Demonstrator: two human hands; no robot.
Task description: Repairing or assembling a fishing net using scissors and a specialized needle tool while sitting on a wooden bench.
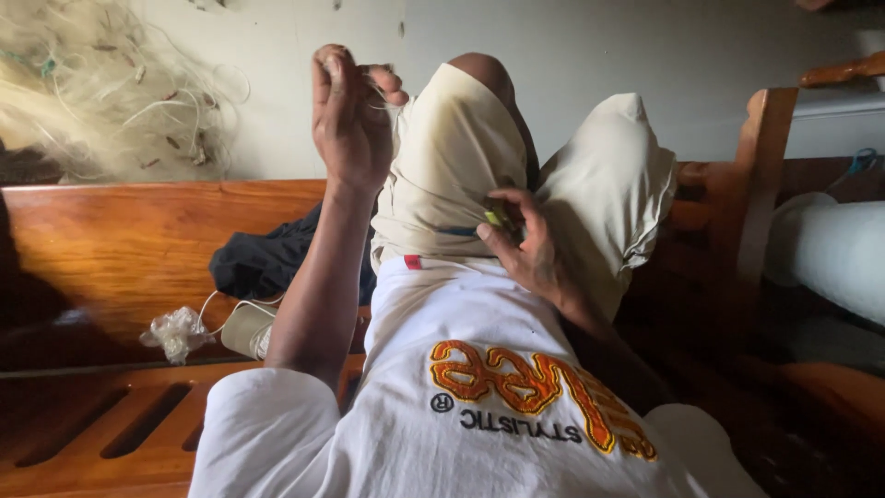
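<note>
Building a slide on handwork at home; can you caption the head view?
Reclining on a wooden bench, left hand raised pinching fine line, right hand holding a small yellow-green tool.

Left hand (348,115) raised, fingertips pinched — right hand (527,242) low, curled grip

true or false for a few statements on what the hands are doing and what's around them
1. The left hand is raised, pinching thin line. True.
2. The right hand lies flat on the bench. False: it rests by the shorts, holding a small yellow-green thing.
3. A heap of net lies top left. True.
4. The dark cloth is on the person's knee. False: it lies on the bench.
5. A crumpled plastic bag lies on the bench. True.
</note>
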